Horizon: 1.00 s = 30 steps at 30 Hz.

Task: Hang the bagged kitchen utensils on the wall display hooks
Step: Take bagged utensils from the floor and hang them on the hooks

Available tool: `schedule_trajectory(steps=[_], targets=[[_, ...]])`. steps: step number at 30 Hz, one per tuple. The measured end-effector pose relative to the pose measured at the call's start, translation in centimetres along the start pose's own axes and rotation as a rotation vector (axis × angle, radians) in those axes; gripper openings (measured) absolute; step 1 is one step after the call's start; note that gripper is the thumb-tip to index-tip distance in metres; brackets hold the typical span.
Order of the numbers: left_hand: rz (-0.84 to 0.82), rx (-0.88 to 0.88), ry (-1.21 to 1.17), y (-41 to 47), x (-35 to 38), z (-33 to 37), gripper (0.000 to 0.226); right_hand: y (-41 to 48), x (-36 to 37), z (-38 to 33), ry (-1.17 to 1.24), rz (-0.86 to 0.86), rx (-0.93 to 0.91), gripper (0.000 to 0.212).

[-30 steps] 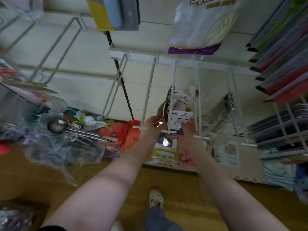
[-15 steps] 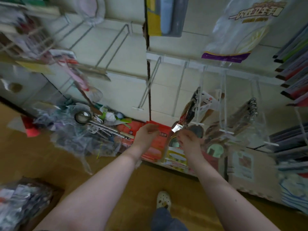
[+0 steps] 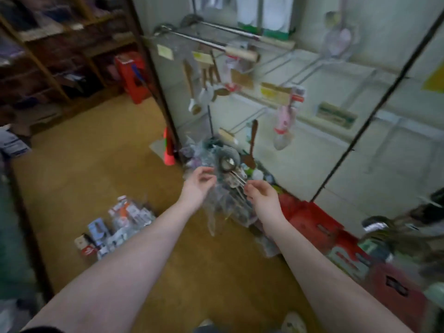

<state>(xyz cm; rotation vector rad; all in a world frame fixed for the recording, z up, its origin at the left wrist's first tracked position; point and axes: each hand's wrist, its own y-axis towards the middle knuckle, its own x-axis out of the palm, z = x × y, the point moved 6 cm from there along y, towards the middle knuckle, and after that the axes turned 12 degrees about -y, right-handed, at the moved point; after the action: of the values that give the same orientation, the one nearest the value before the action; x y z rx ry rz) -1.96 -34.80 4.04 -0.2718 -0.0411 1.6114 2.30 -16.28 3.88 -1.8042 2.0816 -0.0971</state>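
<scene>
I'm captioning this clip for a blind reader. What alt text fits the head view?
Two bare hands, the left hand and the right hand, reach toward a heap of bagged utensils on the floor by the wall. More utensils hang above the heap.

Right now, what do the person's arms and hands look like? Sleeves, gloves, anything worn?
The left forearm and right forearm are bare as far as visible. A dark sleeve edge shows only at the left upper arm. The left hand and right hand wear no gloves, and no watch or bracelet shows. Rings are too blurred to tell.
</scene>
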Motion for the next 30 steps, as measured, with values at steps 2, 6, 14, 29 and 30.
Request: schedule_trajectory(steps=[2,6,14,29,30], targets=[[0.086,-0.002,0.001,-1.0,-6.1,-0.4,0.015,-0.8,5.3,-1.4,-0.046,-0.071,-0.032,0.010],[0.225,-0.015,-0.024,-4.7,-16.3,-1.0,0.013,-3.4,14.9,-4.7,-0.104,-0.205,-0.141,0.010],[0.560,-0.081,-0.182,-12.5,-32.6,-5.3,0.016,-8.1,31.7,-8.9,-0.424,-0.524,-0.369,0.018],[0.884,-0.319,-0.278,-14.6,-46.6,-15.2,0.007,-5.1,52.5,-6.3,-0.728,-0.879,-0.436,0.020],[0.884,-0.345,-0.277,-13.4,-47.4,-15.8,0.006,-4.0,53.7,-6.1,-0.748,-0.883,-0.420,0.021]])
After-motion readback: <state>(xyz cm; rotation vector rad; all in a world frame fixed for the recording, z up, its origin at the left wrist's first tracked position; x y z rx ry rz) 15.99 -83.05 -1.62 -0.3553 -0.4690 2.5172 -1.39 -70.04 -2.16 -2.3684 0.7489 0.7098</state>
